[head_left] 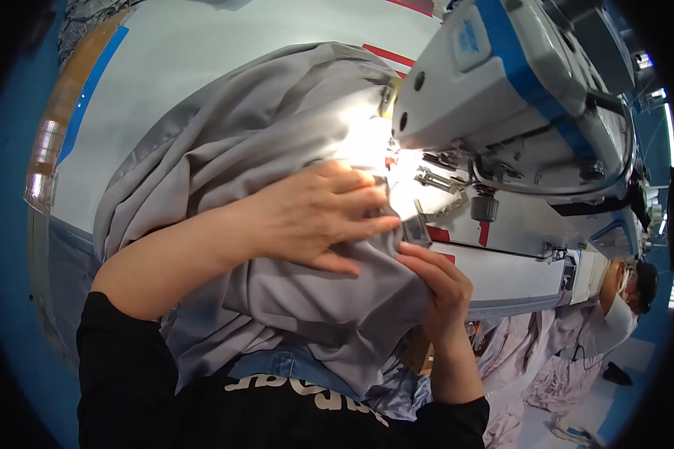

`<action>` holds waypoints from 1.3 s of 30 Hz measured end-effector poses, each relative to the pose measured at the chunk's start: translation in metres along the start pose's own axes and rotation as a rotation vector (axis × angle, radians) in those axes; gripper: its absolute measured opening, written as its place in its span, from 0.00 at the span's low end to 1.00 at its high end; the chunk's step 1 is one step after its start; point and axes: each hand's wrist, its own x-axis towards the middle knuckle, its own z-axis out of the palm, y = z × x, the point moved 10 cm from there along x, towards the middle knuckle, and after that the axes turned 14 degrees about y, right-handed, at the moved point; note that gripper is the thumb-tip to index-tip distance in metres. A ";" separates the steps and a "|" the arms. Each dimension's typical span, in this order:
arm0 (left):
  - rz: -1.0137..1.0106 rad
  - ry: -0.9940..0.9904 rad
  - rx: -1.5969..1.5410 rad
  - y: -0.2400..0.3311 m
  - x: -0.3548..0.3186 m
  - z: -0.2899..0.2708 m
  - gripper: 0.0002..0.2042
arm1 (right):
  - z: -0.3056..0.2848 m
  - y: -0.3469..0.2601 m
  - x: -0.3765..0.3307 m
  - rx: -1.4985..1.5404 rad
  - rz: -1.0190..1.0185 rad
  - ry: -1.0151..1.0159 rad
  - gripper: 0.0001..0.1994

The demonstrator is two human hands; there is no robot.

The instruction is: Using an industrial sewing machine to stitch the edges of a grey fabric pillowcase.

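Observation:
A large piece of grey fabric (277, 135) lies in loose folds over the white sewing table and down into my lap. Palm down on it, my left hand (326, 213) has its fingers spread, pressing the cloth close to the brightly lit needle area. My right hand (438, 284) grips the fabric's right edge near the front of the machine, its thumb hidden. The sewing machine (502, 97), white with a blue stripe, stands at the upper right. Its presser foot area is washed out by the lamp glare, and the cloth edge runs up to it.
Strips of red tape (484, 233) mark the white table (202, 37). A brown curved edge (52, 150) with blue tape bounds the left side. At far right another person (621, 307) in a dark cap sits among pale cloth (554, 374). A cardboard box (419, 352) is below my right hand.

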 end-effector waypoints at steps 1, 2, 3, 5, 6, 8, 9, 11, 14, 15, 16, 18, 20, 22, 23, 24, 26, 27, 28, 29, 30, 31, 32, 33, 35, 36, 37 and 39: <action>-0.026 -0.040 0.029 -0.005 -0.002 0.000 0.32 | 0.007 -0.001 0.004 0.063 0.011 -0.028 0.13; -0.044 -0.078 0.055 -0.009 -0.004 0.000 0.32 | 0.012 -0.002 0.007 0.119 0.024 -0.049 0.13; -0.050 -0.056 0.067 -0.012 -0.006 -0.003 0.31 | 0.016 -0.009 0.007 0.083 -0.074 -0.074 0.14; -0.054 -0.067 0.057 -0.011 -0.007 -0.005 0.33 | 0.013 -0.018 0.003 0.020 -0.138 -0.033 0.15; -0.073 -0.076 0.054 -0.011 -0.008 -0.005 0.34 | 0.011 -0.025 0.000 -0.037 -0.210 -0.004 0.15; -0.062 -0.098 0.054 -0.009 -0.008 -0.005 0.35 | 0.008 -0.025 -0.004 -0.042 -0.203 0.022 0.17; -0.058 -0.114 0.069 -0.009 -0.008 -0.004 0.36 | 0.007 -0.027 -0.009 -0.073 -0.234 0.040 0.17; -0.048 -0.134 0.080 -0.007 -0.007 -0.001 0.36 | 0.003 -0.028 -0.014 -0.136 -0.273 0.069 0.17; -0.049 -0.119 0.099 -0.003 -0.003 0.002 0.37 | 0.000 -0.020 -0.018 -0.141 -0.255 0.051 0.17; -0.054 -0.124 0.105 -0.001 0.000 0.005 0.37 | -0.004 -0.018 -0.018 -0.143 -0.248 0.054 0.17; -0.058 -0.128 0.111 0.000 0.003 0.008 0.37 | -0.008 -0.014 -0.017 -0.160 -0.242 0.041 0.17; -0.062 -0.107 0.157 0.002 0.006 0.011 0.37 | -0.016 -0.009 -0.016 -0.175 -0.228 0.029 0.17; -0.064 -0.078 0.199 0.005 0.012 0.012 0.36 | -0.025 0.001 -0.011 -0.261 -0.188 0.025 0.15; -0.122 -0.065 0.236 0.003 0.020 0.013 0.35 | -0.037 0.001 -0.009 -0.285 -0.215 0.034 0.14; -0.164 -0.003 0.187 0.004 0.025 0.012 0.30 | -0.042 -0.013 -0.013 -0.344 -0.375 0.047 0.14; -0.162 0.002 0.183 0.008 0.030 0.013 0.30 | -0.044 -0.027 -0.018 -0.402 -0.535 0.059 0.14; -0.186 0.063 0.120 0.015 0.038 0.008 0.24 | -0.047 -0.041 -0.021 -0.372 -0.606 0.079 0.14; -0.104 0.119 0.133 0.028 0.043 0.012 0.16 | -0.045 -0.047 -0.023 -0.302 -0.628 0.044 0.13; -0.102 0.127 0.133 0.028 0.043 0.013 0.16 | -0.042 -0.054 -0.025 -0.230 -0.652 0.008 0.12; -0.065 0.078 0.055 0.031 0.044 0.021 0.13 | -0.038 -0.052 -0.023 -0.185 -0.637 -0.024 0.12; -0.030 0.028 -0.020 0.036 0.045 0.027 0.10 | -0.035 -0.051 -0.019 -0.187 -0.650 -0.028 0.12; -0.063 0.094 -0.026 0.034 0.043 0.018 0.08 | -0.033 -0.032 -0.002 -0.197 -0.468 -0.015 0.13; -0.070 0.103 -0.020 0.035 0.038 0.014 0.08 | -0.033 -0.009 0.013 -0.208 -0.281 -0.005 0.15; -0.214 0.123 -0.131 0.025 0.030 0.011 0.08 | -0.037 0.008 0.028 -0.231 -0.218 0.058 0.17; -0.342 0.149 -0.255 0.026 0.019 0.005 0.07 | -0.033 0.044 0.050 -0.273 -0.153 0.126 0.19; -0.504 0.104 -0.328 0.024 0.011 0.007 0.08 | -0.034 0.057 0.058 -0.349 -0.175 0.178 0.18; -0.668 0.061 -0.393 0.025 0.000 0.009 0.09 | -0.039 0.058 0.064 -0.419 -0.206 0.229 0.17; -0.716 0.276 -0.320 0.036 -0.022 -0.005 0.11 | -0.018 0.039 0.050 -0.326 -0.181 0.168 0.17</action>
